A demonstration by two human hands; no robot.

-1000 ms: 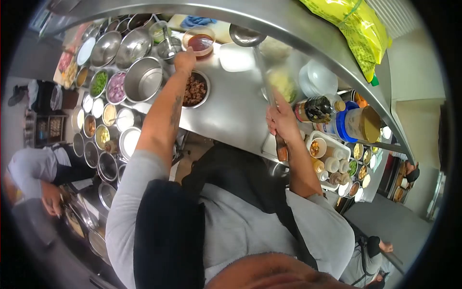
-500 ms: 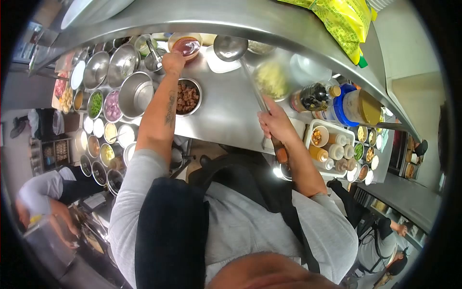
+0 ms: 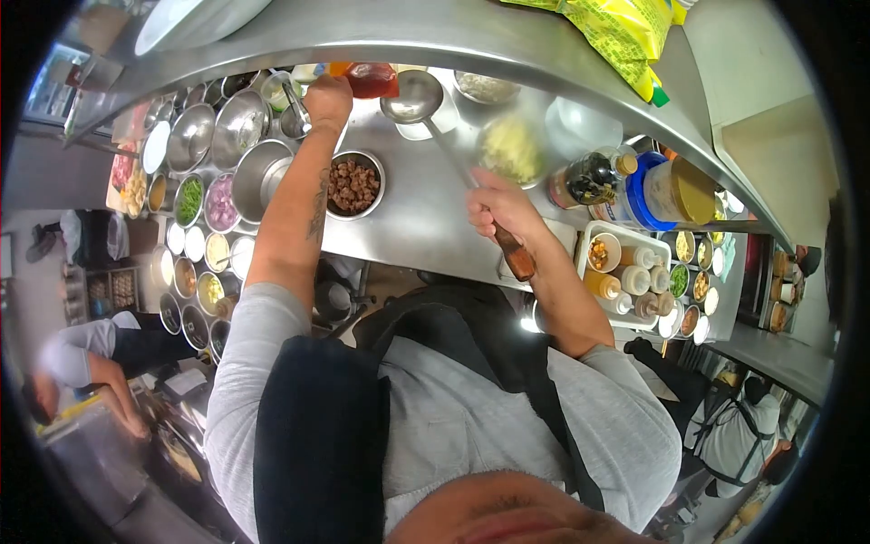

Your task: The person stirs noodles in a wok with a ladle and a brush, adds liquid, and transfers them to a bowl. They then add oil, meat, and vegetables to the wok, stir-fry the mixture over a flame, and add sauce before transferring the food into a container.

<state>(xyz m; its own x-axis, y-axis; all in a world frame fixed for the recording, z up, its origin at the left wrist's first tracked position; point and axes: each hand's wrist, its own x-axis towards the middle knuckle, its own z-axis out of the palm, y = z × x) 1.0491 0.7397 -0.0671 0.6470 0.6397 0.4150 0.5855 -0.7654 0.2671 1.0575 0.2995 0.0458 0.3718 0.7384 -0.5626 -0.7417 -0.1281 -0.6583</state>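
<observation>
One head-worn camera looks steeply down and forward past the wearer's chin and chest onto the counter (image 3: 426, 204), near enough that the left hand (image 3: 328, 95) and right hand (image 3: 494, 207) sit mid-frame; its fisheye lens curves the shelf (image 3: 408, 32) overhead

Shirt: you wear a grey shirt (image 3: 453, 426) with short sleeves (image 3: 249, 331).
Apron: black apron (image 3: 435, 322); a broad band (image 3: 317, 444) crosses your left shoulder, a narrow strap (image 3: 544, 408) your right.
Left forearm: dark tattoo (image 3: 317, 204).
Hands: your left hand (image 3: 328, 98) and right hand (image 3: 494, 207) are bare.
</observation>
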